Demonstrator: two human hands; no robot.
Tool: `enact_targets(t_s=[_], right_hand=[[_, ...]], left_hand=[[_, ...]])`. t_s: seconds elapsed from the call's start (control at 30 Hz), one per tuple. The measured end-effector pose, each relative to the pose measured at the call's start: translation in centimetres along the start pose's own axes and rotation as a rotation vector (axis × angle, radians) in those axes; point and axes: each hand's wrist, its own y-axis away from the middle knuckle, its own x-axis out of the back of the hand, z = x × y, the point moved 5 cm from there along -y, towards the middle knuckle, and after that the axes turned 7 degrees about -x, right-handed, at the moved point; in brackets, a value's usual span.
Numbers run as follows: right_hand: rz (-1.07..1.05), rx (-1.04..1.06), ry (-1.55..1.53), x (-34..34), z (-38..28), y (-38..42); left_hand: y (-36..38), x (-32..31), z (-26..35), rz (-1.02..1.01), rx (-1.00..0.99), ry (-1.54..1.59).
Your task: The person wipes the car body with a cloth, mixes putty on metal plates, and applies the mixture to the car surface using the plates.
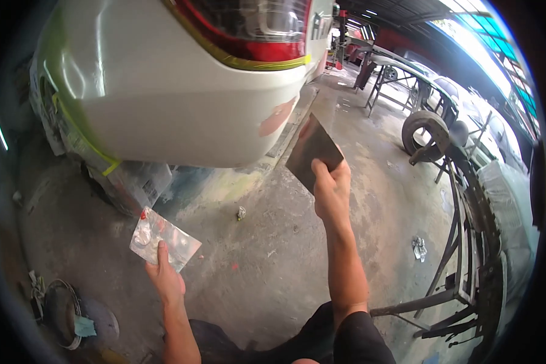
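My left hand (165, 279) grips a flat mixing plate (175, 239) smeared with pale putty and a red dab near its upper corner, thumb on top. Raised in front of the car's rear corner, my right hand (333, 191) is closed around a dark, thin, flat putty spreader (311, 153), its upper edge tipped toward the bumper. The white bumper (182, 115) carries a pinkish filler patch (278, 117) at its lower right corner, just left of the spreader. Above it, a red tail light (267, 36) is edged with yellow-green masking tape (249, 63).
Plastic sheeting (136, 185) covers the wheel at left. A bucket (97, 321) stands at lower left. On the right are a metal stand (461, 285) and a tire (411, 134). Crumpled scraps (419, 249) lie on the concrete floor (273, 267).
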Motion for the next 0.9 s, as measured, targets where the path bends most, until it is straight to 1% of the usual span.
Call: enact_targets(t_s=[0.03,0.13,0.23,0.3,0.47,0.5,0.63,0.7,0.77,0.87,0.9], right_hand=[[0.052,-0.018,-0.062,-0.1,0.5,-0.9],[0.055,-0.019,-0.116,-1.5,1.1,-3.3],[0.06,0.045,-0.084,-2.5,1.7,-4.7],[0.076,0.04,-0.061,-2.9,1.5,-4.9],[0.129,0.071,-0.018,-3.8,1.8,-5.4],[0.118,0.05,-0.024,-3.9,1.8,-5.4],[0.173,0.142,0.019,-4.8,2.6,-5.7],[0.186,0.135,0.016,-5.6,2.4,-4.9],[0.201,0.137,-0.002,-6.2,2.1,-4.2],[0.136,0.176,-0.032,-5.9,1.6,-2.7],[0.108,0.098,-0.105,-5.2,2.1,-2.9]], left_hand=[[-0.1,0.1,0.0,-0.014,0.012,-0.01],[-0.1,0.0,-0.6,-0.044,0.022,-0.046],[0.0,0.1,-0.5,-0.034,0.007,-0.08],[0.2,-0.2,0.0,-0.014,0.002,-0.11],[0.1,-0.4,0.1,-0.068,-0.008,-0.134],[0.1,-0.4,0.1,-0.077,-0.009,-0.134],[0.0,-0.1,-0.4,-0.083,-0.013,-0.103],[-0.2,0.2,-0.7,-0.114,-0.018,-0.099],[-0.1,-0.1,-0.4,-0.102,-0.03,-0.09],[-0.1,-0.2,-0.7,-0.106,-0.042,-0.082],[-0.2,-0.2,-0.8,-0.111,-0.047,-0.081]])
